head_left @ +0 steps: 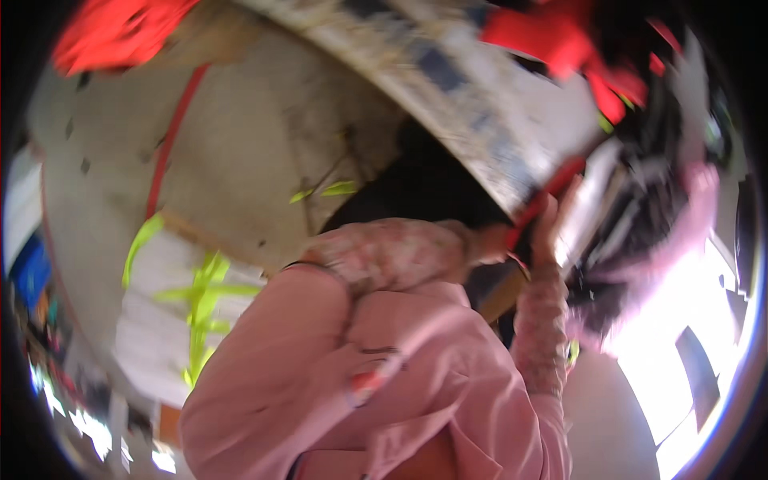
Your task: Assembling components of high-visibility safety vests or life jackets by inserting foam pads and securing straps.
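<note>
Both my hands meet at the corner of a worn table [472,120], right of centre. A narrow red and dark piece [552,192], soft-looking and smeared by motion, runs along there. My left hand [491,243] reaches across in a pink floral sleeve cover and is closed at the lower end of this piece. Upright beside it is my right hand [547,232], its fingers bent against the same piece. Blur hides the exact grip and the kind of thing held.
Red cloth [552,40] lies on the table's far side. Another person's pink sleeve [696,200] is at the right, near dark blurred material. A white bundle [176,312] with yellow-green tape stands on the floor at left. Another red heap [120,36] is at far left.
</note>
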Demonstrator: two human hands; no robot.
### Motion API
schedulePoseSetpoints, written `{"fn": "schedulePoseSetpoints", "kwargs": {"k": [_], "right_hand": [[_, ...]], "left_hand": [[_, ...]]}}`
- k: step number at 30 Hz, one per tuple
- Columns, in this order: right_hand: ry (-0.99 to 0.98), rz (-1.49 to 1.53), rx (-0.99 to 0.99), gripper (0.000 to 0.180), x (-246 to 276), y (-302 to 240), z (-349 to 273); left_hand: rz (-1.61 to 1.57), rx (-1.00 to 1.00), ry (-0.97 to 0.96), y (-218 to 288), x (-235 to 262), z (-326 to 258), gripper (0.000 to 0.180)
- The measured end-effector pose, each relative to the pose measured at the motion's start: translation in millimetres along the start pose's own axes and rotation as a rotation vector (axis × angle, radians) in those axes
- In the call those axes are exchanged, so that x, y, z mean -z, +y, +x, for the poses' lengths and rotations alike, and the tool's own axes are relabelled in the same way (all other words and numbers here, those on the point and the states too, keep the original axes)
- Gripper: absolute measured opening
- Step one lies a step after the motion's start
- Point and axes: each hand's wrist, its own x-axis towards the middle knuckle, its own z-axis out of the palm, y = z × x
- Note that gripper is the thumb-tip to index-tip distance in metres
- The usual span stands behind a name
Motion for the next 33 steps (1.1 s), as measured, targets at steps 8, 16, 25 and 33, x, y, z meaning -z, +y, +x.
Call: {"fn": "schedulePoseSetpoints", "kwargs": {"k": [8,16,25,33], "right_hand": [[0.089,-0.174,0.173,0.071,9,-12,-2],[0.142,-0.131,0.187,0.068,19,-4,-6],[0.198,-0.116,0.187,0.068,16,-3,-8],[0.231,-0.125,0.203,0.068,17,-1,-8]], "left_hand": [[-0.216,-0.100,0.097,15,13,-19,0.017],[-0.095,-0.165,0.065,16,13,-15,0.014],[-0.062,-0.148,0.114,19,15,-19,0.012],[-0.276,-0.151,0.072,39,4,-21,0.017]]}}
